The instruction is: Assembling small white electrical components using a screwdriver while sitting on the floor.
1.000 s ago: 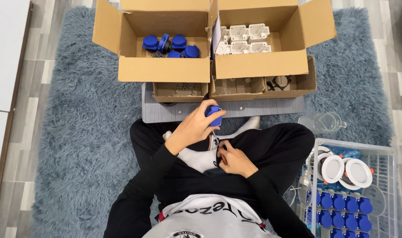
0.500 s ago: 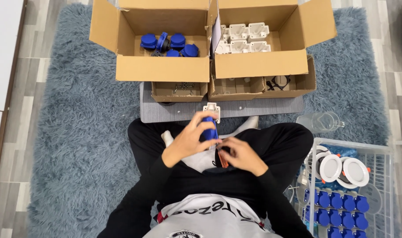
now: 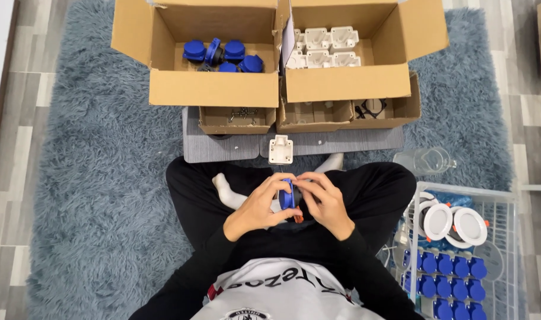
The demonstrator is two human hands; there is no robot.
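Hands meet over the lap of a person sitting cross-legged on a shaggy blue-grey rug. Between them sits a small blue part, pinched from both sides: the left hand wraps it from nine o'clock with fingers curled over its top, and the right hand closes on it from three o'clock, fingertips touching its edge. Both hands are grasping, neither one loose. The blue piece stands roughly on edge, its long axis running from twelve to six, so its flat faces turn toward the two palms. A bit of orange shows just under it at six o'clock; what that is I cannot tell. The left hand covers more of the part and seems the one bearing it.

At twelve o'clock from the hands, near but apart, a white square housing lies on a grey mat. Beyond the mat, four cardboard boxes stand open: the left big box holds more blue parts, the right big box holds white housings, and two low trays in front carry small hardware. At four o'clock, a white wire basket holds round white lamps and rows of blue caps. A clear plastic jug lies at two o'clock.
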